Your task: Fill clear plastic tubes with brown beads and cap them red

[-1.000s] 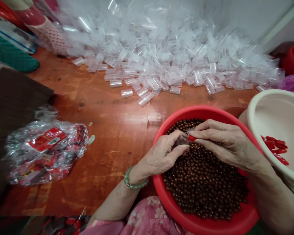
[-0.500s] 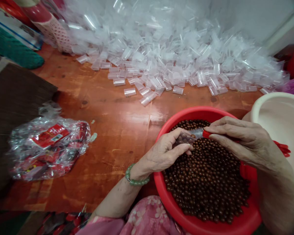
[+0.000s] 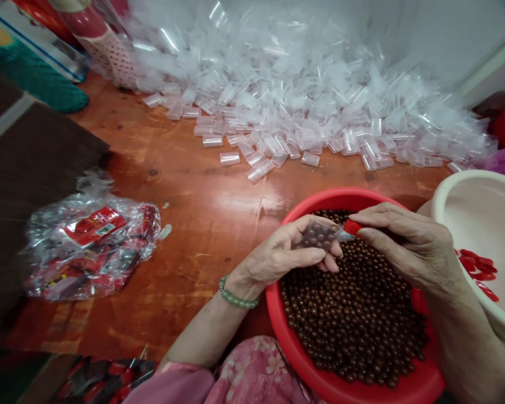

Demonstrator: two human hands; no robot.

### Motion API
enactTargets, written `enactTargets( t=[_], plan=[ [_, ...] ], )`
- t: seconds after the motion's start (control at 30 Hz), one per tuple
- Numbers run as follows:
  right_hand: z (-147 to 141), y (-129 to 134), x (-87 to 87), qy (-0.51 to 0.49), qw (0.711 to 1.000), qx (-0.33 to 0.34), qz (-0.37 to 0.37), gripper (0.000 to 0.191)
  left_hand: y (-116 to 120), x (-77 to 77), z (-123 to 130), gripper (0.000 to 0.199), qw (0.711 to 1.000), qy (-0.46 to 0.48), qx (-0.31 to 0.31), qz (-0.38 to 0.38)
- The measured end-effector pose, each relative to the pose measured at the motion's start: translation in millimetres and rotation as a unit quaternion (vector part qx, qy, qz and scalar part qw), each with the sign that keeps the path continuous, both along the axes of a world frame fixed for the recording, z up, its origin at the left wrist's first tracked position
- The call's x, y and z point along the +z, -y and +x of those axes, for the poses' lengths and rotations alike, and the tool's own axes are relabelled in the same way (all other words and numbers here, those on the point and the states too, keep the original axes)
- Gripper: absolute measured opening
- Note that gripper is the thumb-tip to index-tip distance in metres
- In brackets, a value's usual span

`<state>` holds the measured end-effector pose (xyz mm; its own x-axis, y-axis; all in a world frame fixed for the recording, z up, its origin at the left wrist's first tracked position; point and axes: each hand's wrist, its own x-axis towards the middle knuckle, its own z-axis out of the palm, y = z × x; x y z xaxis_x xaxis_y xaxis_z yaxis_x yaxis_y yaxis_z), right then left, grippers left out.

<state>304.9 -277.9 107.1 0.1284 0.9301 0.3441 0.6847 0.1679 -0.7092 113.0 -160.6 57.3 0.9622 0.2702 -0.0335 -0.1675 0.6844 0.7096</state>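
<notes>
Head view: our left hand [image 3: 278, 252] held sleeve [image 3: 325, 234], balls [image 3: 315, 238] inside; right hand [image 3: 412, 241] pinched red piece [image 3: 352, 227]; closing seemed pending, piled sleeves [image 3: 286, 118] unfilled

No word, brand or number can be read. The clearest label is a red card [image 3: 93, 225], showing at the upper part of a clear plastic bag [image 3: 46, 224] on the left of the surface [image 3: 193, 224]. Near one end it bears a white panel [image 3: 105, 229] with dark bars, like a barcode, too small to make out. Faint marks on the red field are perhaps lettering, but they blur beyond reading. Lower in the bag, a packet [image 3: 69, 287] shows a yellow patch [image 3: 59, 279], equally illegible
</notes>
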Motion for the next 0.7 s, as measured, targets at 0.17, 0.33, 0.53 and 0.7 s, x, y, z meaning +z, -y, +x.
enactTargets(
  t=[0.17,0.33,0.53,0.7],
  plan=[
    [1.0,3.4,-1.2,-0.039,0.999,-0.027,0.002,0.033,0.7,-2.6,0.5,0.031,1.0,-0.001,0.021,0.0],
    [-2.6,4.0,-1.8,-0.084,0.995,-0.055,-0.006,0.036,1.4,-2.5,1.3,0.034,1.0,0.002,0.03,-0.008],
    [-7.3,-2.0,-2.7,-0.057,0.998,-0.018,0.035,0.043,-2.5,-3.7,1.9,0.034,0.997,0.019,0.001,-0.08],
    [-8.2,-4.9,-3.0,-0.033,0.998,-0.02,0.048,0.044,-4.9,-2.8,4.0,0.035,0.994,0.021,0.0,-0.108]
  ],
)
